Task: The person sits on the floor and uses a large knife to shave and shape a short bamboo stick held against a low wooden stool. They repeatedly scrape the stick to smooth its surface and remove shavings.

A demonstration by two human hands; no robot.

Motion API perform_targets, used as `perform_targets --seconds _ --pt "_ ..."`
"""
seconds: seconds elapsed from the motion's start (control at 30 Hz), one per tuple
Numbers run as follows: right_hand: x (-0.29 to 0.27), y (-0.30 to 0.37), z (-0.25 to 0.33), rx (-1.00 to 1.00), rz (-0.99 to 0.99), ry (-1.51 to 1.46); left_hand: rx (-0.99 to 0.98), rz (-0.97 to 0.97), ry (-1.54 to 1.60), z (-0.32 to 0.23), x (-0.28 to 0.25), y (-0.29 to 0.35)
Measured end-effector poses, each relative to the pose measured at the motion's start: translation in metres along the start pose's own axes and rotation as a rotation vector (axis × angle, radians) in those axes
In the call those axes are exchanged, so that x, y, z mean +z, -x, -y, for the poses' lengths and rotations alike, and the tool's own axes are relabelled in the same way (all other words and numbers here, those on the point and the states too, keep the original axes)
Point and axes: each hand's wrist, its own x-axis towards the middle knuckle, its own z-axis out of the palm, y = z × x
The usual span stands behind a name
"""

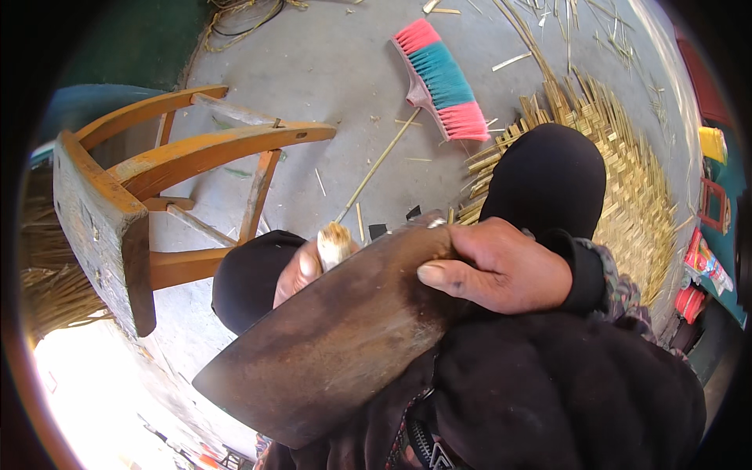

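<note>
A broad, dark, stained cleaver blade (pixel 329 345) lies slantwise over my lap. My right hand (pixel 509 266) is closed on its upper right end, the thumb flat on the face and the fingers mostly out of sight behind. Behind the blade's far edge shows my left hand (pixel 296 274), largely covered by the blade. Its fingers are wrapped by a pale, thick stub (pixel 335 243) with a rough yellowish top, like a wood end. Whether the stub joins the blade I cannot tell.
A wooden stool (pixel 176 160) lies tipped over at the left. Ahead on the floor is a pink and teal broom (pixel 442 78), its stick pointing toward me. Woven strip matting (pixel 634 196) spreads beside my right knee (pixel 548 176). Bundled stalks (pixel 59 274) stand far left.
</note>
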Motion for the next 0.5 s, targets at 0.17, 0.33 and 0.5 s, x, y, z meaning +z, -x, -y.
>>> perform_targets --seconds 0.17,0.33,0.5 --pt "0.002 -0.019 0.003 -0.042 0.157 -0.031 0.051 0.012 0.030 -0.005 0.008 -0.021" --pt "0.004 -0.022 0.003 -0.080 0.178 -0.062 0.041 0.030 0.045 -0.007 0.013 -0.021" --pt "0.004 -0.022 0.002 -0.050 0.216 0.009 0.017 0.061 0.100 -0.009 0.018 -0.016"
